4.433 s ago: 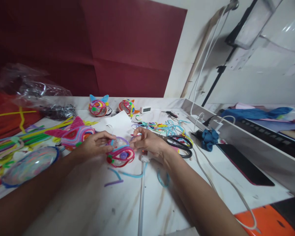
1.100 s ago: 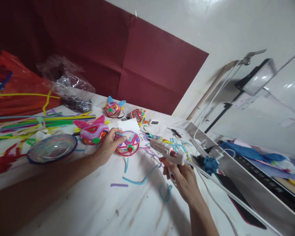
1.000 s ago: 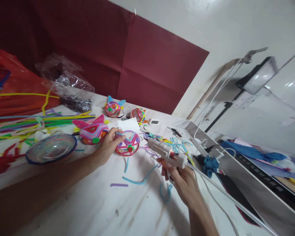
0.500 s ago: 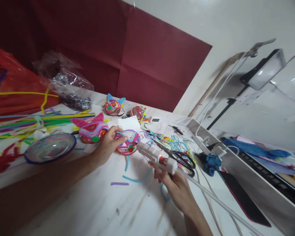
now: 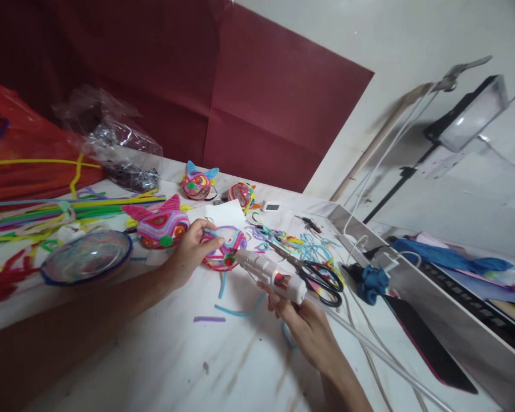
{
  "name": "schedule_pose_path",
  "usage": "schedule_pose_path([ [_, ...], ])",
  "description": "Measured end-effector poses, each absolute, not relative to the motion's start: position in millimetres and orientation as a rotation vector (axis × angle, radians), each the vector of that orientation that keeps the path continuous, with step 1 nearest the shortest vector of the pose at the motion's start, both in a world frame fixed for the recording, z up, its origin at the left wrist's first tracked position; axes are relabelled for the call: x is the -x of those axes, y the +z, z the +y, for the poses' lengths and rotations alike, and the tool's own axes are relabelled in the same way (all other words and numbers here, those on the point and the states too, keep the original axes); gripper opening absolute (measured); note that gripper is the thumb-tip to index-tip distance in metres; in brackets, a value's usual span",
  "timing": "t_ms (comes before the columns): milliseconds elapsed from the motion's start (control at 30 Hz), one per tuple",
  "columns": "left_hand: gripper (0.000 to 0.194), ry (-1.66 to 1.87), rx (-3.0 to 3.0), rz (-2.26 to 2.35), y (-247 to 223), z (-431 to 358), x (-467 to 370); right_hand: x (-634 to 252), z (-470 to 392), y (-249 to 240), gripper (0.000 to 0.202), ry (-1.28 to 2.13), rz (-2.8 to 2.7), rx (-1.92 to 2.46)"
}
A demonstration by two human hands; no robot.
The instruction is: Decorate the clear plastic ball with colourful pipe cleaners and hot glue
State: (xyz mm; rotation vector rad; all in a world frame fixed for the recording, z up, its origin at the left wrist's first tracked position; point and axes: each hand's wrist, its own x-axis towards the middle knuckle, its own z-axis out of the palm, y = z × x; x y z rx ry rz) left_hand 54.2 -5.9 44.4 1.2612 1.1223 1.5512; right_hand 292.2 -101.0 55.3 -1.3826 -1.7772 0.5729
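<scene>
White glue gun (image 5: 268, 274): I have it in the right hand (image 5: 302, 323), fingers wrapped round the handle, nozzle aimed at the right side of the round mask (image 5: 218, 262); from out here I can't make out whether the two touch

Left hand (image 5: 191, 252): narrow, thumb and fingers gripping the mask's left edge, with a light blue strip (image 5: 211, 232) showing between them

Mask's place: between both hands, just this side of the white paper (image 5: 225, 213); whether it rests on the bench (image 5: 154, 355) I can't say

Clear rod (image 5: 377, 346): runs from the gun's back toward the lower right

Scissors (image 5: 324, 280): black handles, lying just past the gun

Purple strip (image 5: 209, 319): flat on the bench, nearer me than the mask

Pink-eared mask (image 5: 162, 226): left of the round one, near the left hand
</scene>
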Motion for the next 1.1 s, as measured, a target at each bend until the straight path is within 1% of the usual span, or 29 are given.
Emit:
schedule_pose_path([
  [367,0.033,1.531,-1.233,1.102,45.1,-8.1,-56.0,-294.6,-101.4,50.1,0.051,0.656,-1.797,1.500],
  [1100,0.038,1.502,-1.174,1.124,48.1,-10.0,-57.5,-290.0,-102.9,52.3,0.047,0.599,-1.854,1.437],
])
